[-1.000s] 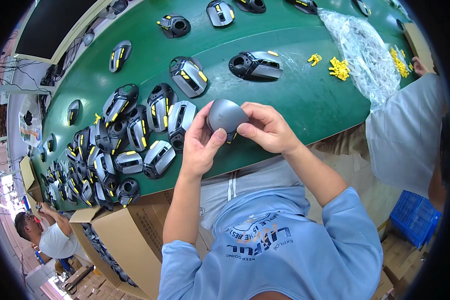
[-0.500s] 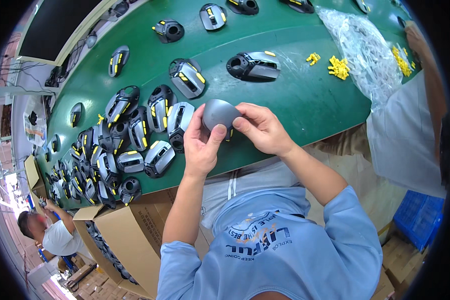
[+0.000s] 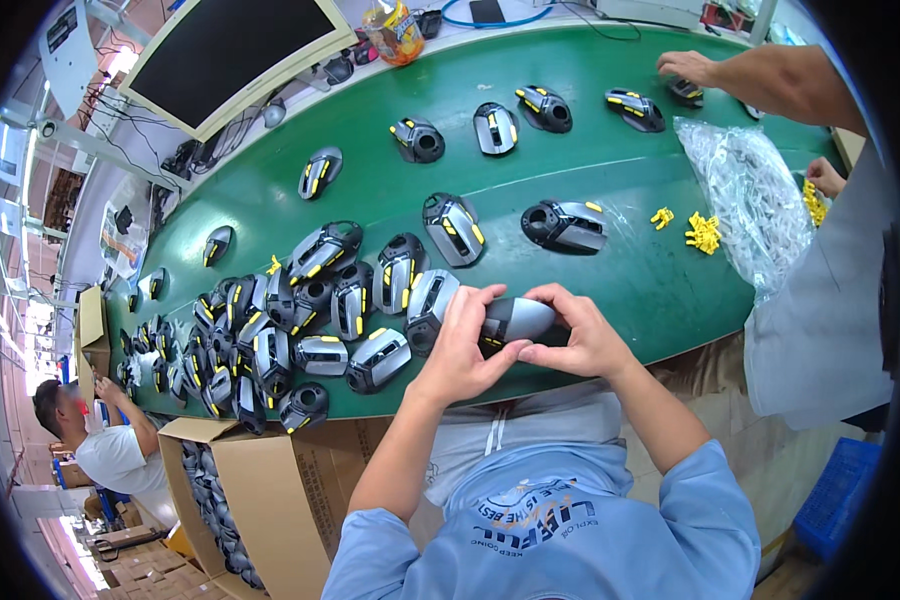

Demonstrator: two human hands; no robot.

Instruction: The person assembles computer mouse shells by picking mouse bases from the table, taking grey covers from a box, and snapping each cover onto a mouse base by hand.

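Both my hands hold a grey-and-black mouse shell just above the near edge of the table. My left hand grips its dark end, and my right hand curls round its smooth grey end. The thumbs meet at its near side; part of the shell is hidden by the fingers. Just left of my left hand lies another mouse shell. Beyond my hands, a mouse shell with a long slot and one with yellow side pieces rest on the green table.
A pile of mouse shells covers the table's left side. Small yellow parts lie beside a clear plastic bag. At right, a co-worker's hand touches a far shell. An open carton of grey shells stands at the near left.
The mouse shell has turned in my hands from its rounded grey face to lying lengthwise. The view has shifted, bringing the monitor and the co-worker's arm further in.
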